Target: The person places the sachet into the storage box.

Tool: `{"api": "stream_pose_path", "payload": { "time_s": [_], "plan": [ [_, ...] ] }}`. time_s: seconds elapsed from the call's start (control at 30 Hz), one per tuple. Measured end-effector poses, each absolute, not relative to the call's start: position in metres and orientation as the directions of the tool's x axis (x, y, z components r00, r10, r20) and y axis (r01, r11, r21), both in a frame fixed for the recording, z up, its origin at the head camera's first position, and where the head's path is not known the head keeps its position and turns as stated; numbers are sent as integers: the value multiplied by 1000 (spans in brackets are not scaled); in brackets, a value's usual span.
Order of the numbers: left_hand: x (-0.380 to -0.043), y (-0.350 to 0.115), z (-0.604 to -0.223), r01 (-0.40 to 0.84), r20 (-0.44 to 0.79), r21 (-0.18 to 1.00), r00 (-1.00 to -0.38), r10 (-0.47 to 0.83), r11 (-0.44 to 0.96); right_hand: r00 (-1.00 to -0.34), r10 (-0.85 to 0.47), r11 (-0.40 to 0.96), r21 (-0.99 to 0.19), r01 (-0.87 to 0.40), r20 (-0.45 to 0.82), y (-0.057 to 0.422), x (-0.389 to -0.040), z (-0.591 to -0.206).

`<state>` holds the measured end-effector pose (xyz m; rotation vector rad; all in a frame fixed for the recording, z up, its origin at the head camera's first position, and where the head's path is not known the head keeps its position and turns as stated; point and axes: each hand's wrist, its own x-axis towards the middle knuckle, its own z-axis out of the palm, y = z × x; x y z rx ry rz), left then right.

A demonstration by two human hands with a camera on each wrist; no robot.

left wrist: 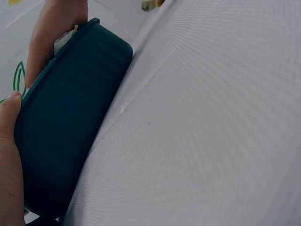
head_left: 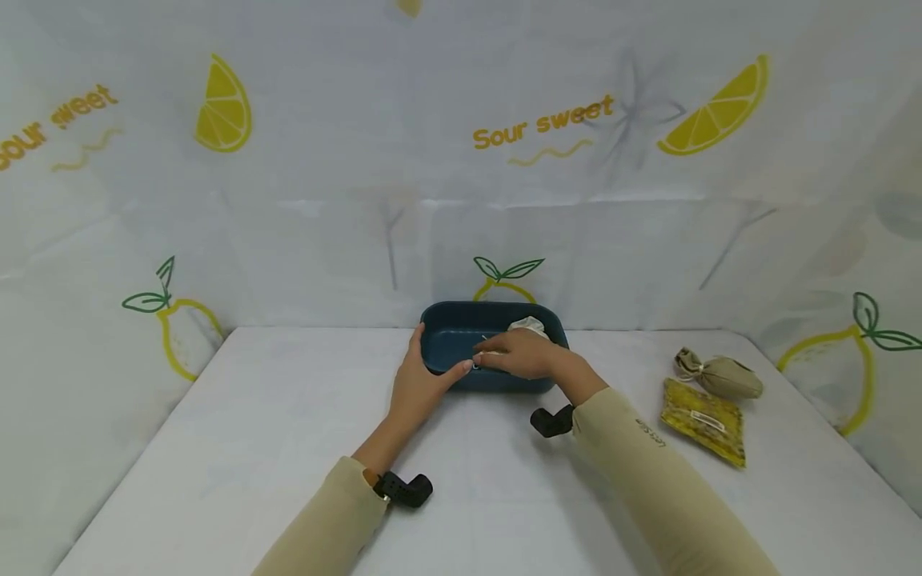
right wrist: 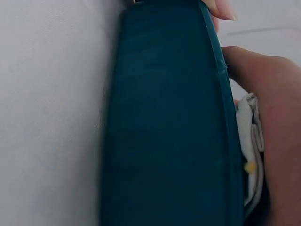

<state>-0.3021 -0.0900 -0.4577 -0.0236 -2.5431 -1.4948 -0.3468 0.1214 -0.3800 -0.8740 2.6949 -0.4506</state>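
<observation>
hands (head_left: pixel 423 380) (head_left: pixel 522 354): 2 | tray (head_left: pixel 450 346): 1 | white cloth (head_left: pixel 531 324): 1 | packet (head_left: pixel 702 422): 1 | pouch (head_left: pixel 731 378): 1 | wrist cameras (head_left: pixel 409 490) (head_left: pixel 551 422): 2

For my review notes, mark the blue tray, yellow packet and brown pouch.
Blue tray (head_left: pixel 454 342): head view, bare inner floor.
Yellow packet (head_left: pixel 703 421): head view, middle of its upper face.
Brown pouch (head_left: pixel 729 378): head view, its rounded body.

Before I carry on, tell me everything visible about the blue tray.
The tray is dark teal-blue, oblong with rounded corners, smooth and plastic-looking, with a thin rim. It sits open side up near the far edge of the table. The left hand grips its left end; the right hand reaches inside, where a white bundle lies partly hidden.
</observation>
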Motion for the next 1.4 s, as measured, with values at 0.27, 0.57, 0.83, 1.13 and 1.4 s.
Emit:
{"api": "stream_pose_path", "payload": {
  "time_s": [0.27,0.57,0.83,1.13,1.4],
  "plan": [
    [-301,-86,-458,113,174,864,-981,-80,490,-856,-512,719,-508,-474,74,162,-329,-365],
    [-300,-95,-457,101,172,857,-980,-95,506,-903,-344,772,-469,-428,257,228,-313,-355],
    [-300,-91,-456,102,168,854,-982,-84,511,-922,-208,834,-434,-342,327,287,-291,-361],
    [-298,-86,-456,109,167,854,-983,-71,509,-936,13,824,-535,-189,352,335,-267,-370],
    [-297,-90,-454,99,162,849,-984,-77,519,-933,178,808,-587,-42,312,357,-276,-378]
  ]
}}
